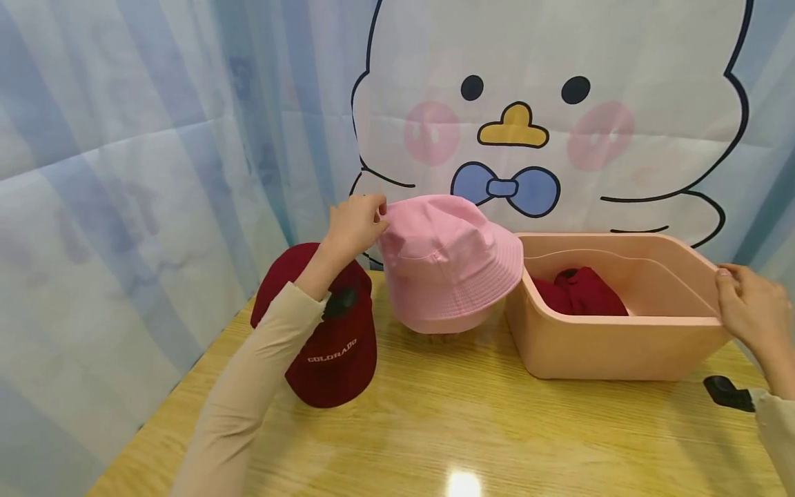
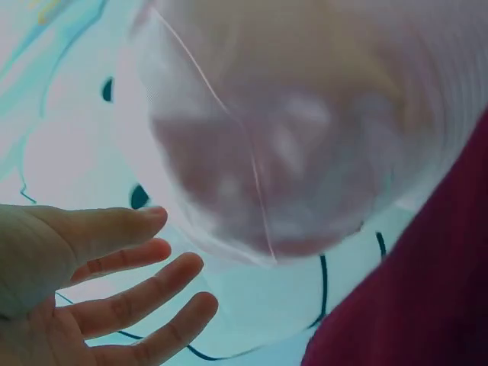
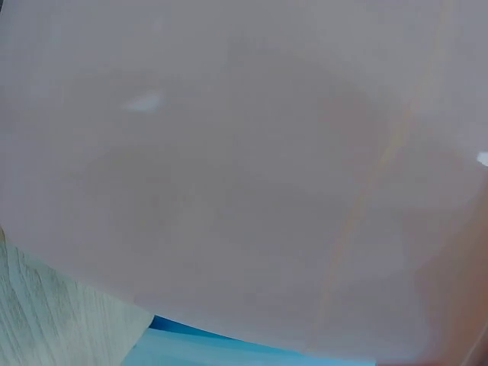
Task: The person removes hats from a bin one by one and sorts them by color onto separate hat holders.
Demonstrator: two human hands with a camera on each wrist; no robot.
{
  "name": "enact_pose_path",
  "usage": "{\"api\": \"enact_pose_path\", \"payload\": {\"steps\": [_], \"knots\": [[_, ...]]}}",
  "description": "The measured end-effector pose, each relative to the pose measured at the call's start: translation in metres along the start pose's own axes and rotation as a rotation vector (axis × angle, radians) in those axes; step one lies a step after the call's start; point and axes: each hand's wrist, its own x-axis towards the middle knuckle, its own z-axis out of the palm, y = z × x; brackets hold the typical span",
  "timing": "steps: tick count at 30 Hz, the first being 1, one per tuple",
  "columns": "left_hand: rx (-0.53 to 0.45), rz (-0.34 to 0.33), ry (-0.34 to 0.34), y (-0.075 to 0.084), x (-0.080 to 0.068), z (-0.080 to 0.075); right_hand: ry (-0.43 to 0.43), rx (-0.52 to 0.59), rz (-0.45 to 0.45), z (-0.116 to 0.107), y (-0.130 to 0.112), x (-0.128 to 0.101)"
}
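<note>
Nearest in the head view, the left hand (image 1: pixel 354 224) pinches the crown of a pink bucket hat (image 1: pixel 448 262) standing over the wooden table (image 1: pixel 472 428), beside a red cap (image 1: pixel 332 345); the right hand (image 1: pixel 748 307) grips the rim of a peach bin (image 1: pixel 621 345) holding a dark red garment (image 1: pixel 580 293), likely steadying it

Left wrist: fingers (image 2: pixel 130 293) look spread beside the blurred hat

Right wrist: only bin wall; the hand is out of sight

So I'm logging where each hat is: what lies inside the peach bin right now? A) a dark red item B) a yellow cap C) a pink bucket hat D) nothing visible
A: a dark red item lies inside the peach bin, while the pink bucket hat is outside it, pinched by the left hand.
</note>
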Motion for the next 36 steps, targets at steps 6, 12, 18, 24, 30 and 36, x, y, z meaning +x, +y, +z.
{"api": "enact_pose_path", "payload": {"steps": [6,12,18,24,30,36], "knots": [[-0.207,0.125,0.161,0.007,-0.038,0.011,0.028,-0.035,0.096,-0.004,-0.005,-0.002],[-0.733,0.097,0.164,0.014,-0.085,0.048,0.279,0.172,0.044,-0.011,-0.047,-0.017],[-1.457,-0.290,-0.149,0.017,-0.111,0.104,0.320,0.653,-0.179,-0.021,-0.127,-0.054],[-1.908,-0.690,-0.196,0.014,-0.110,0.150,-0.174,1.217,-0.312,-0.012,-0.198,-0.103],[-1.981,-0.844,-0.076,0.014,-0.098,0.172,-0.542,1.176,-0.051,0.029,-0.241,-0.125],[-2.053,-0.911,-0.017,0.002,-0.079,0.195,-0.563,1.231,0.320,0.069,-0.260,-0.115]]}}
